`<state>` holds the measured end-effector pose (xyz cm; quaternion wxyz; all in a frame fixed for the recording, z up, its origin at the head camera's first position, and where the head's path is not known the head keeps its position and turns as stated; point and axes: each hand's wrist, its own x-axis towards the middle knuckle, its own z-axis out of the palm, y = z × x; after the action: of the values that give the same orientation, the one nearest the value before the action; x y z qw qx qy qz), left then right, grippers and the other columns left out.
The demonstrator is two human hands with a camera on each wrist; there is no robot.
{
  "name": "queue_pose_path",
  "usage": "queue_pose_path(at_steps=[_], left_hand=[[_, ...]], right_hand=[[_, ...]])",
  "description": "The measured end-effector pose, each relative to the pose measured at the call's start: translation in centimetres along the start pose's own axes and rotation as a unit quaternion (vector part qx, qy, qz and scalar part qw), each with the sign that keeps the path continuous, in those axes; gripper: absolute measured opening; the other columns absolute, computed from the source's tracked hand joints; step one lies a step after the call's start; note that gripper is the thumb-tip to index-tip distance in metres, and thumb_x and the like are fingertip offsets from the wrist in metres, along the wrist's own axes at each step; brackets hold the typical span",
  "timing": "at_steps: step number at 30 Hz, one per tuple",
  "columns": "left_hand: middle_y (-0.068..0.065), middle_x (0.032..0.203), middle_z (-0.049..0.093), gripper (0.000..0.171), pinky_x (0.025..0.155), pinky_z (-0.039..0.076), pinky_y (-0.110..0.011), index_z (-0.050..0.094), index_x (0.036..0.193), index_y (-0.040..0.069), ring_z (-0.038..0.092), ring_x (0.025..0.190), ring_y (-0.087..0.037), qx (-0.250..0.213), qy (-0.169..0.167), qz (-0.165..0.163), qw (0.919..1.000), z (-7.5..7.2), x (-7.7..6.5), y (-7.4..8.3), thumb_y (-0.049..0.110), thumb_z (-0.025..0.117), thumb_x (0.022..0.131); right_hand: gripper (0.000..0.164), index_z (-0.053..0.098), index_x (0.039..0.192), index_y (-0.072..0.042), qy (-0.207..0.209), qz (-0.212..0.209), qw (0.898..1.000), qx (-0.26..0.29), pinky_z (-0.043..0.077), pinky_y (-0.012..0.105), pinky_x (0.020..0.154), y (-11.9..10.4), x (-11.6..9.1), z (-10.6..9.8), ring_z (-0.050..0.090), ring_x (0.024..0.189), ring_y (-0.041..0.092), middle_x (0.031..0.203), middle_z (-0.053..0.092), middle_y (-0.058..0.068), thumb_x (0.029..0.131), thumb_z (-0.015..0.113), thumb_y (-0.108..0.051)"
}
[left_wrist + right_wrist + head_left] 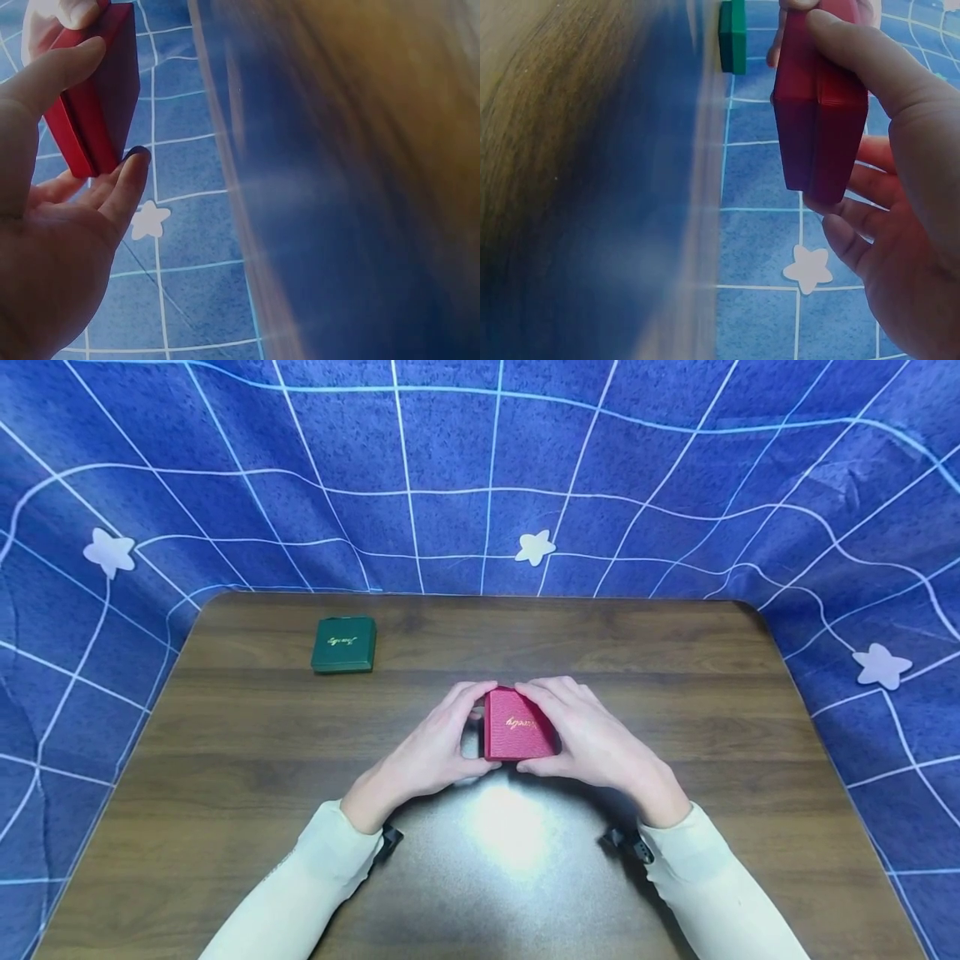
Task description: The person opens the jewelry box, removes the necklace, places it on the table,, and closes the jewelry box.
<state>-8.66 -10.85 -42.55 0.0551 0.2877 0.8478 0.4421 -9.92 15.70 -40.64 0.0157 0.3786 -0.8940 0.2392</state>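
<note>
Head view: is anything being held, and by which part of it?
The left grip and right grip hold the red box by its near and far edges.

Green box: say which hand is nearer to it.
Left. In the head view, the left hand lies below and right of the green box, at the left side of the red box; the right hand is farther right, at that box's right side.

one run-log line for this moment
left hand: grips red box | right hand: grips red box | red box: looks closed | green box: on table, untouched, left of red box
</note>
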Motion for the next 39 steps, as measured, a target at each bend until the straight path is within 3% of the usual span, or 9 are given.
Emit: queue_pose_path(at_steps=[19, 29, 39], left_hand=[[-0.009, 0.146, 0.048, 0.098, 0.105, 0.054, -0.041, 0.038, 0.157, 0.005, 0.064, 0.117, -0.023, -0.008, 0.001, 0.002, 1.0, 0.19, -0.13, 0.12, 0.01, 0.095, 0.078], [-0.009, 0.146, 0.047, 0.097, 0.105, 0.053, -0.039, 0.037, 0.157, 0.004, 0.063, 0.118, -0.023, -0.008, -0.001, 0.016, 0.9998, 0.46, -0.06, -0.1, 0.004, 0.094, 0.077], [-0.011, 0.148, 0.047, 0.1, 0.11, 0.05, -0.044, 0.038, 0.156, 0.002, 0.063, 0.122, -0.023, 0.013, 0.004, 0.034, 0.9993, 0.24, 0.03, 0.12, 0.01, 0.097, 0.076]], right_hand=[[0.101, 0.048, 0.156, -0.007, -0.003, -0.013, 1.0, -0.023, 0.043, 0.049, 0.11, -0.22, 0.03, 0.07, 0.05, 0.129, 0.028, 0.144, 0.056, 0.009, 0.078, 0.093, -0.051], [0.099, 0.05, 0.155, -0.008, -0.004, -0.011, 1.0, -0.018, 0.043, 0.049, 0.108, -0.12, 0.01, 0.07, 0.052, 0.128, 0.026, 0.142, 0.058, 0.007, 0.077, 0.094, -0.05], [0.099, 0.049, 0.154, -0.008, -0.004, -0.007, 1.0, -0.017, 0.043, 0.048, 0.109, -0.21, 0.04, 0.04, 0.051, 0.13, 0.026, 0.142, 0.057, 0.008, 0.076, 0.094, -0.049]])
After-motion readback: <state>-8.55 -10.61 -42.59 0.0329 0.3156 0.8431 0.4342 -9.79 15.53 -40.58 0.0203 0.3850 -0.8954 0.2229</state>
